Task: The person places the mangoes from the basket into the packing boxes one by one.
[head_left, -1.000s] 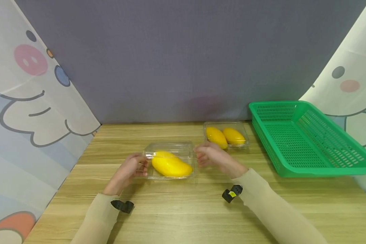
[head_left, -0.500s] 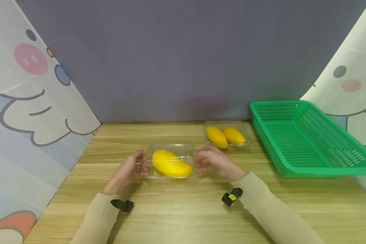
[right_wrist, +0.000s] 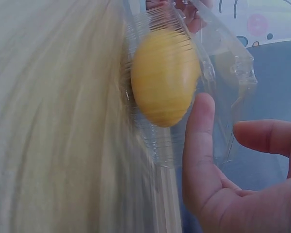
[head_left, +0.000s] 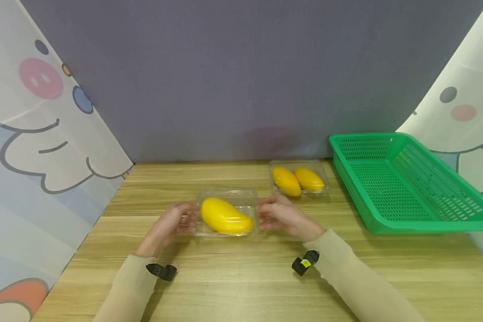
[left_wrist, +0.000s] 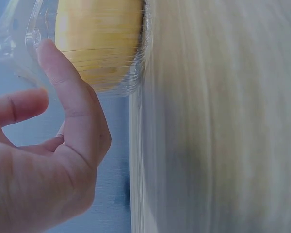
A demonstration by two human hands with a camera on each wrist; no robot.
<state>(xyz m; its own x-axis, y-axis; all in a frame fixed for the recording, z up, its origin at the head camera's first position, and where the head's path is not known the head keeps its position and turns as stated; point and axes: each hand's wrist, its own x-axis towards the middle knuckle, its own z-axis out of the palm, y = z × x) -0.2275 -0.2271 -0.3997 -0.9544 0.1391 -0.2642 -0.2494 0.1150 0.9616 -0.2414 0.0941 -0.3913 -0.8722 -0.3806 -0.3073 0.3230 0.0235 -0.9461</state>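
Note:
A clear hinged plastic clamshell box [head_left: 243, 195] sits on the table in front of me, with a yellow mango [head_left: 225, 217] inside. My left hand [head_left: 171, 223] holds its left end, and my right hand [head_left: 283, 217] holds the right end. In the left wrist view, the index fingertip [left_wrist: 48, 48] touches the box side while the thumb is by the lid. Over in the right wrist view, the thumb [right_wrist: 254, 135] meets the lid edge and the index finger lies along the base. The lid stands a little apart from the base there.
Farther back, a second clear box [head_left: 324, 172] holds two mangoes [head_left: 286, 181]. A green perforated basket [head_left: 372, 219] stands at the right. The wooden table [head_left: 233, 281] ends at a grey panel [head_left: 225, 89] behind, with printed cloths at both sides.
The lid's front edge has shifted over the mango, with both hands staying at the ends of the box. My fingers have moved slightly. The second box and basket have not moved.

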